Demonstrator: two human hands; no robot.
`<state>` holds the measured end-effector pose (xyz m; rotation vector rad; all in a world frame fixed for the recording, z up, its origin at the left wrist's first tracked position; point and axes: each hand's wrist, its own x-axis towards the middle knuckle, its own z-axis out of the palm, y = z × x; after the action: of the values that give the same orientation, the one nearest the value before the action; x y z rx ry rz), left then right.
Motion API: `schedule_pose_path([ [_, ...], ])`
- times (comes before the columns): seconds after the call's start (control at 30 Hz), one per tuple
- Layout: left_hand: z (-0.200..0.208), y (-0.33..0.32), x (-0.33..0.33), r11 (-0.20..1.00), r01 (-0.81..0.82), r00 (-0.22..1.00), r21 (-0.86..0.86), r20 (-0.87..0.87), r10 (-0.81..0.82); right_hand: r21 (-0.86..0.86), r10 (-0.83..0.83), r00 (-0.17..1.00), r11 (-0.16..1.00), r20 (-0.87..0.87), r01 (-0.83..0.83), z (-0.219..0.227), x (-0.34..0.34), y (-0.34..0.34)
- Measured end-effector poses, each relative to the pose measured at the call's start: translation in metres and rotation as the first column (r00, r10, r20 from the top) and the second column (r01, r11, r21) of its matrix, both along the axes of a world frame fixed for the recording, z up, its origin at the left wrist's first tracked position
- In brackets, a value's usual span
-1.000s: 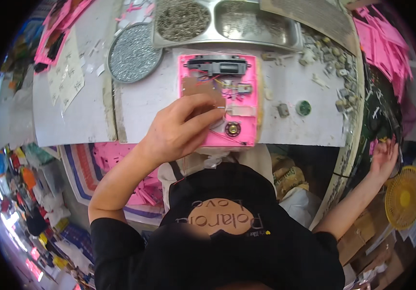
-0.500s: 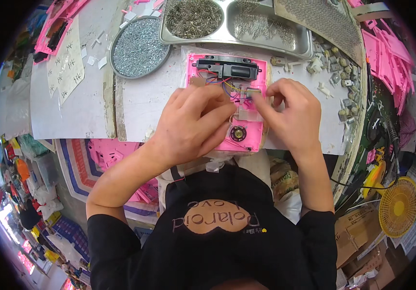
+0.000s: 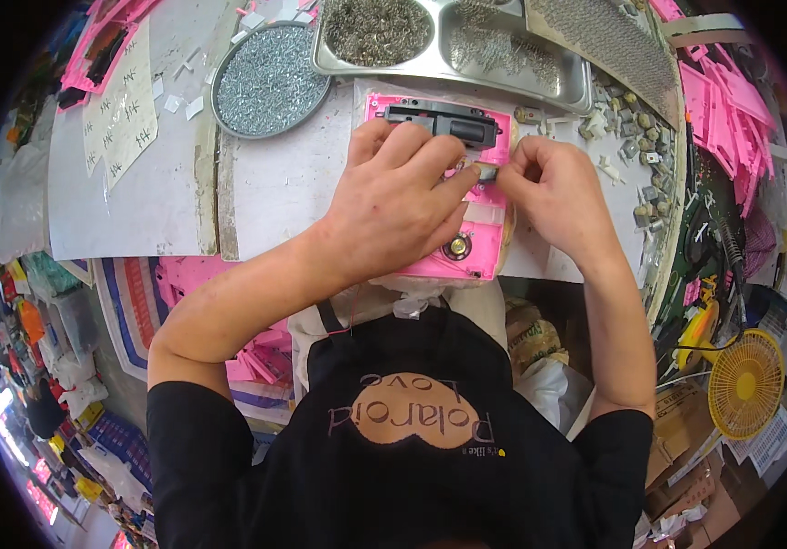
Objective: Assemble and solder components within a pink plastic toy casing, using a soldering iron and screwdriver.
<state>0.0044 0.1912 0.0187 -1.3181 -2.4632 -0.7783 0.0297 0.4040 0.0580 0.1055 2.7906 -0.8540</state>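
A pink plastic casing (image 3: 489, 240) lies on the bench in front of me, its inner side up. A long black plastic unit (image 3: 465, 128) sits across its far end, and a small round speaker (image 3: 457, 246) near its close end. My left hand (image 3: 398, 197) is over the casing's left half, fingers curled, its fingertips on a small silvery motor (image 3: 487, 171). At the casing's right edge my right hand (image 3: 562, 192) pinches thumb and forefinger together beside the motor; whatever lies between them is hidden. My left hand covers most of the wiring.
A round grey tray of screws (image 3: 272, 80) stands far left of the casing. Behind is a metal tray (image 3: 585, 87) holding springs and small metal parts. Loose motors (image 3: 654, 174) lie to the right, beyond them stacked pink panels (image 3: 727, 105) and a yellow fan (image 3: 746, 384).
My left hand has moved right and farther over the casing, its fingertips reaching the motor and covering the wires. My right thumb has drawn back from the motor to the casing's edge.
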Motion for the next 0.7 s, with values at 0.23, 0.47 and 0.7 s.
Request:
schedule_pose_path([
  [0.23, 0.005, -0.002, -0.018, 0.996, 0.075, 0.994, 0.050, 0.074, -0.079, 0.607, 0.451, 0.889, 0.729, -0.078, -0.317, 0.015, 0.009, -0.035],
  [0.47, 0.010, -0.004, -0.052, 0.947, 0.319, 0.946, 0.045, 0.049, -0.321, -0.112, 0.000, 0.984, 0.993, 0.178, 0.020, 0.008, -0.010, 0.011],
  [0.7, 0.012, 0.008, -0.074, 0.901, 0.432, 0.902, 0.031, -0.041, -0.430, -0.299, -0.010, 0.998, 0.954, 0.060, 0.028, -0.002, 0.000, 0.014],
])
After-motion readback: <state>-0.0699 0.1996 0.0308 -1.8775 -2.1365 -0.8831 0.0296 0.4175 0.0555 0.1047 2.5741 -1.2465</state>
